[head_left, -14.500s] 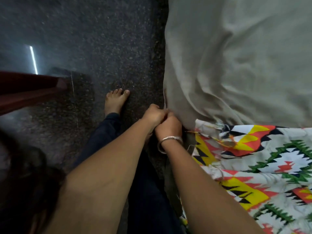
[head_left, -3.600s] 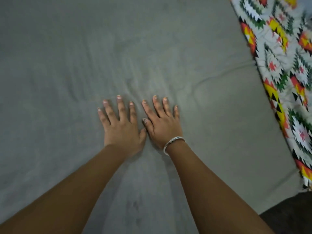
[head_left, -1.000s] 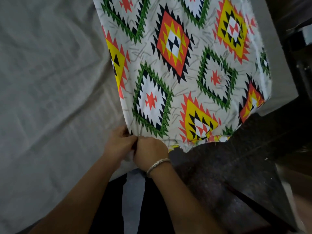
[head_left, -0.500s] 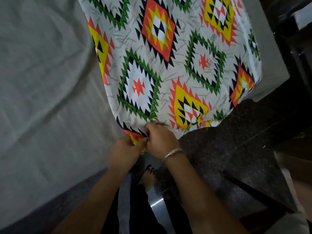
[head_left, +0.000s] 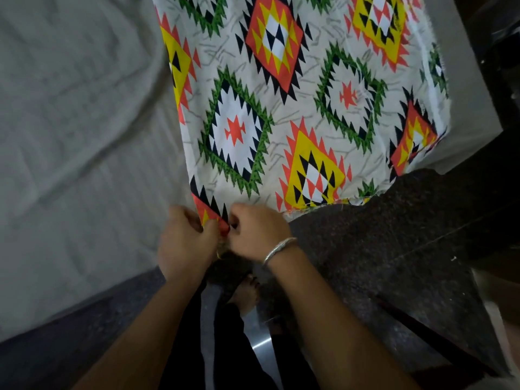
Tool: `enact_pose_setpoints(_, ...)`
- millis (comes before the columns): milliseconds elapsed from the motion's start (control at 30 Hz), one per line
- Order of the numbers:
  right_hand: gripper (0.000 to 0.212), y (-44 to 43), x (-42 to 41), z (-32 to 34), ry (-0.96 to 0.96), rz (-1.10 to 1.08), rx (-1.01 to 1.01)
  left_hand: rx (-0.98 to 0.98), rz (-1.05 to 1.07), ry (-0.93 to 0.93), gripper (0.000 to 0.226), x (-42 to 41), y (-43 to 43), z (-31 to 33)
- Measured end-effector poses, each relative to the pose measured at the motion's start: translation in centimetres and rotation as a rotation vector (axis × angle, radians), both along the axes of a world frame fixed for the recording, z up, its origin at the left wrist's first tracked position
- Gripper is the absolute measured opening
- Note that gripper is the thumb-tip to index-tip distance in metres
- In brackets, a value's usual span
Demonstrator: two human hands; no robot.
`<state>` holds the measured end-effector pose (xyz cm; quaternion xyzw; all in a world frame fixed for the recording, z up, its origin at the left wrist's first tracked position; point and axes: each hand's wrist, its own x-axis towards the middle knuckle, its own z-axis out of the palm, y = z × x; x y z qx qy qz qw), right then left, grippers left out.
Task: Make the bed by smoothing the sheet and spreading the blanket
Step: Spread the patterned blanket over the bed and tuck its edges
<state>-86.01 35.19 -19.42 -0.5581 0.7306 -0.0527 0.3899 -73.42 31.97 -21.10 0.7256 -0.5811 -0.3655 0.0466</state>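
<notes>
A white blanket (head_left: pixel 295 108) printed with green, orange and yellow diamonds lies over the right part of the bed. Its near edge hangs over the bed's edge. The grey sheet (head_left: pixel 78 136) covers the rest of the bed on the left and shows long creases. My left hand (head_left: pixel 184 243) and my right hand (head_left: pixel 257 235), which wears a silver bangle, meet at the blanket's near left corner. Both pinch that corner between curled fingers, at the bed's edge.
Dark speckled floor (head_left: pixel 380 263) lies below and to the right of the bed. My bare foot (head_left: pixel 244 294) stands on it under my hands. A dark strip (head_left: pixel 422 333) runs across the floor at the lower right. Dark furniture (head_left: pixel 501 66) stands at the right edge.
My hands moved from smoothing the sheet to the blanket's near corner. Over the last second they pulled that corner a little toward me and kept hold of it.
</notes>
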Motion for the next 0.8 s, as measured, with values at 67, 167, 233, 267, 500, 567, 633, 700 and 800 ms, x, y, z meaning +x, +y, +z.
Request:
enact_pose_setpoints(67,0.013,-1.3,-1.9,0.0,0.073,-0.073,-0.083,-0.054,0.038,0.094,0.029,-0.8,-2.1,0.4)
enact_pose_setpoints(167,0.020,-4.3,-4.0,-0.7,0.165,-0.055,-0.163,-0.051,-0.043,0.165,0.037,-2.6,-6.2,-0.4)
enact_pose_setpoints(233,0.030,-6.9,-4.9,-1.3,0.201,-0.030,-0.181,-0.088,-0.034,0.167,0.043,-4.0,-8.8,-0.8)
enact_pose_setpoints(267,0.035,-8.2,-5.3,-1.5,0.229,-0.022,-0.181,-0.106,-0.039,0.154,0.048,-4.7,-9.9,-0.9)
enact_pose_setpoints(500,0.034,-18.9,-8.0,-2.9,0.317,-0.019,-0.203,-0.162,-0.102,0.253,0.054,-9.9,-19.4,-2.4)
enact_pose_setpoints(567,0.029,-22.8,-8.9,-3.2,0.298,0.004,-0.219,-0.179,-0.108,0.307,0.048,-11.1,-23.3,-3.0)
enact_pose_setpoints(633,0.027,-27.1,-9.8,-3.4,0.282,0.034,-0.219,-0.185,-0.130,0.307,0.046,-12.2,-27.5,-3.2)
enact_pose_setpoints(700,0.027,-31.4,-10.8,-3.5,0.273,0.054,-0.220,-0.178,-0.113,0.339,0.039,-13.3,-31.5,-3.1)
enact_pose_setpoints(800,0.029,-37.5,-12.0,-3.5,0.257,0.067,-0.241,-0.151,-0.026,0.423,0.021,-14.6,-37.5,-3.3)
